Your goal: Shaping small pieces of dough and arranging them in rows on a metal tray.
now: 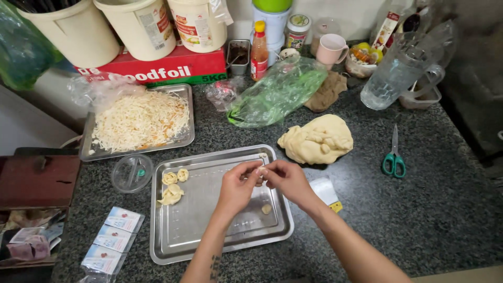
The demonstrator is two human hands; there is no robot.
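Observation:
My left hand (238,186) and my right hand (285,181) meet above a steel tray (173,243), fingertips pinched together on a small piece of dough (260,171). On the tray's left side lie three folded dough pieces (173,186). A small dough bit (266,209) rests on the tray under my hands. A large lump of pale dough (316,140) sits on the dark stone counter to the right of the tray. A second steel tray (186,112) at the upper left carries shredded filling (139,121).
Green-handled scissors (394,157) lie at the right. A clear jug (395,73), pink mug (331,50), sauce bottle (259,52), green plastic bag (277,91) and white buckets (141,26) on a red box line the back. A clear lid (132,173) and sachets (112,241) sit left.

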